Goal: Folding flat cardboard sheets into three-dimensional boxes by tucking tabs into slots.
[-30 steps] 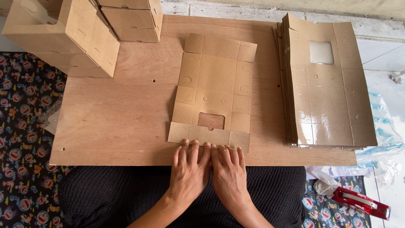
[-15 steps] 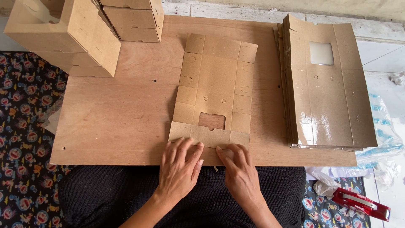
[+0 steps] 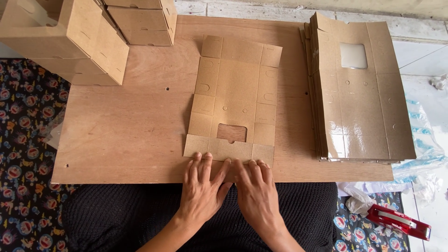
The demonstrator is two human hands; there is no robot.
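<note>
A flat, unfolded brown cardboard box blank [image 3: 235,98] with a rectangular window cutout lies in the middle of a wooden board [image 3: 135,126]. My left hand [image 3: 203,186] and my right hand [image 3: 254,189] lie side by side, palms down, at the board's near edge. Their fingertips press on the blank's nearest flap. Neither hand grips anything.
A thick stack of flat glossy box blanks [image 3: 359,88] sits on the right of the board. Assembled cardboard boxes [image 3: 79,37] stand at the back left. A red stapler [image 3: 399,221] lies on the patterned floor cloth [image 3: 25,116] at lower right, next to crumpled plastic [image 3: 422,158].
Half a second ago the hands were spread apart and angled over the near flap; now they have drawn together again, fingers flat on the flap's edge.
</note>
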